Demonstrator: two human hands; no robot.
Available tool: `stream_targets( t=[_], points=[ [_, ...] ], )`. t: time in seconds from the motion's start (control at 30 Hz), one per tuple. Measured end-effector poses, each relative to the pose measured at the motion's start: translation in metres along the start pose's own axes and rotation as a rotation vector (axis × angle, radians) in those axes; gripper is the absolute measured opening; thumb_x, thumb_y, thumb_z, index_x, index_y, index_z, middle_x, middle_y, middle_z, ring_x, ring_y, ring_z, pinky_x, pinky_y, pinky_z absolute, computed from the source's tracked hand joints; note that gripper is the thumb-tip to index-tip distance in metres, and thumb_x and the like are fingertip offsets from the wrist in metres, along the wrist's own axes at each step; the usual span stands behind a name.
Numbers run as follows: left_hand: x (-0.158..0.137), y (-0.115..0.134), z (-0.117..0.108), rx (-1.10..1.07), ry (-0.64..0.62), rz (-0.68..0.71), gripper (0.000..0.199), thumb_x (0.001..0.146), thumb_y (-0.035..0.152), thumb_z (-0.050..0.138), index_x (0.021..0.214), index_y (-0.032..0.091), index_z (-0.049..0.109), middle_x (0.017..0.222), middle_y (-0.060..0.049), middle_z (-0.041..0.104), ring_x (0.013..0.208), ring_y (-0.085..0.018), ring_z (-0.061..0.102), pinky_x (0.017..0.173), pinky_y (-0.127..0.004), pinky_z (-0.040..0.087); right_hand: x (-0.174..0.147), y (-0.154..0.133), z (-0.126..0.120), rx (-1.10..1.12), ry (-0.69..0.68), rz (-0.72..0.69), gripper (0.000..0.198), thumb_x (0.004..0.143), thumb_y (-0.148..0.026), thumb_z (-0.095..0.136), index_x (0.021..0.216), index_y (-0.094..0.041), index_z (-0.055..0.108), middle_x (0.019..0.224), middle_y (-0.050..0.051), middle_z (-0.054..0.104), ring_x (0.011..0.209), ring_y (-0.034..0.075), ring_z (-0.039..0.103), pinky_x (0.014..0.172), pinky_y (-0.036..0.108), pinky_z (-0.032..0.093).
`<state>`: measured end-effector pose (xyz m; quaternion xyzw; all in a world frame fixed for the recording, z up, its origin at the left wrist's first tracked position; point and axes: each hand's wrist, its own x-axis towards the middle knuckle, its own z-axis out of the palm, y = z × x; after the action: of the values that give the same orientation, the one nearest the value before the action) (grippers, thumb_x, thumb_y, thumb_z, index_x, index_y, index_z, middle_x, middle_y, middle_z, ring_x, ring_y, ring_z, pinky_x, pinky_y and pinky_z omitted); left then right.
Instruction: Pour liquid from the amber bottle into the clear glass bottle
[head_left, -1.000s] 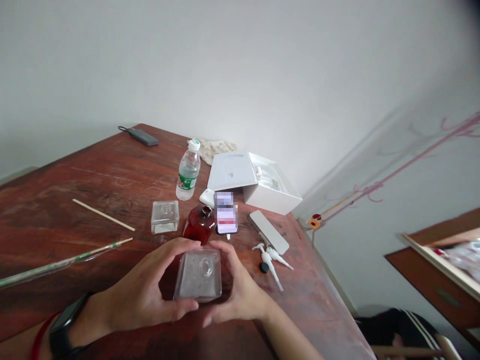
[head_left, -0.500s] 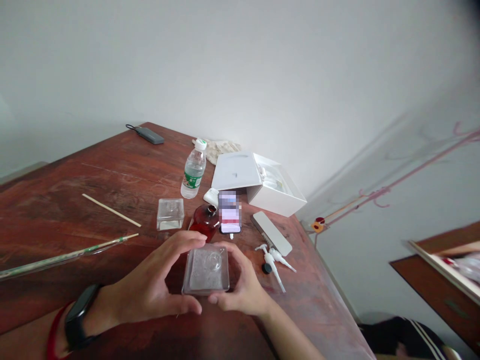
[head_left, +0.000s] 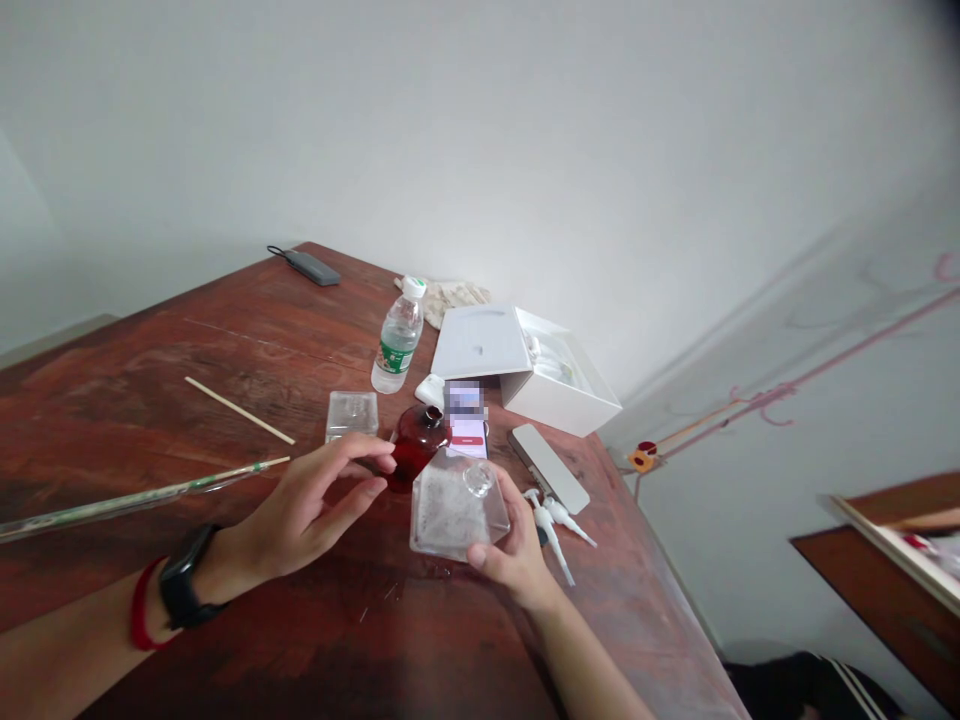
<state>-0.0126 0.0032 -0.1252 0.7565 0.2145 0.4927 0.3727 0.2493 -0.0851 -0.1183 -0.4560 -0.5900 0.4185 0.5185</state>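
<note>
Over the front part of the table (head_left: 420, 650), one clear box (head_left: 454, 515) is held up, tipped a little, with its round bump near the far right corner. The right hand (head_left: 517, 550) has hold of it by its right side, thumb on the near edge and fingers around the far side. The left hand (head_left: 307, 500) holds nothing; its thumb and fingers are spread apart, pointing toward the box but not on it. How far along is it? The box is picked up and not put down, so I would say the work with it is in the middle. Just behind it is a dark red bottle (head_left: 416, 450) with no cap on its neck, and I can't tell if the left fingertips touch it. Another clear box (head_left: 352, 408) sits on the table behind the left hand. The left arm comes in low from the left, wearing a black watch (head_left: 186, 580) and a red band (head_left: 142, 605). The right arm comes up from the bottom, leaning left, with its wrist bare. Farther out are a phone (head_left: 466, 440), two white pumps (head_left: 546, 525) and a water bottle (head_left: 398, 345).
</note>
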Motion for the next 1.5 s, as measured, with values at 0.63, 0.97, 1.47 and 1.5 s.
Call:
stream_targets(
  t=[0.63, 0.97, 1.47, 1.5],
  points=[
    [0.013, 0.004, -0.006, 0.136, -0.277, -0.191, 0.038, 0.108, 0.044, 0.056, 0.086, 0.019, 0.074, 0.054, 0.006, 0.059, 0.046, -0.011, 0.058, 0.048, -0.018, 0.040, 0.003, 0.003, 0.004, 0.141, 0.078, -0.024, 0.078, 0.072, -0.057, 0.095, 0.138, -0.026, 0.070, 0.130, 0.010, 0.078, 0.117, 0.032, 0.074, 0.099, 0.041, 0.061],
    [0.015, 0.006, -0.008, 0.198, -0.307, -0.090, 0.047, 0.110, 0.042, 0.045, 0.077, 0.018, 0.066, 0.063, 0.003, 0.061, 0.055, -0.013, 0.058, 0.056, -0.022, 0.039, 0.002, 0.008, 0.002, 0.163, 0.059, 0.011, 0.079, 0.072, -0.053, 0.097, 0.140, -0.026, 0.068, 0.133, 0.011, 0.078, 0.120, 0.032, 0.073, 0.101, 0.042, 0.060],
    [0.011, 0.003, -0.013, 0.288, -0.247, 0.073, 0.035, 0.109, 0.043, 0.049, 0.096, 0.020, 0.073, 0.084, -0.002, 0.076, 0.068, -0.018, 0.068, 0.065, -0.027, 0.047, 0.002, 0.011, 0.000, 0.172, 0.020, -0.016, 0.076, 0.074, -0.048, 0.097, 0.142, -0.029, 0.069, 0.135, 0.008, 0.077, 0.122, 0.029, 0.073, 0.105, 0.039, 0.057],
    [0.012, 0.003, -0.014, 0.289, -0.238, 0.098, 0.034, 0.108, 0.042, 0.050, 0.098, 0.020, 0.074, 0.085, -0.002, 0.076, 0.070, -0.019, 0.068, 0.067, -0.028, 0.048, 0.002, 0.011, 0.000, 0.172, 0.022, -0.016, 0.076, 0.074, -0.049, 0.097, 0.142, -0.029, 0.069, 0.135, 0.009, 0.077, 0.122, 0.029, 0.073, 0.105, 0.039, 0.058]
  ],
)
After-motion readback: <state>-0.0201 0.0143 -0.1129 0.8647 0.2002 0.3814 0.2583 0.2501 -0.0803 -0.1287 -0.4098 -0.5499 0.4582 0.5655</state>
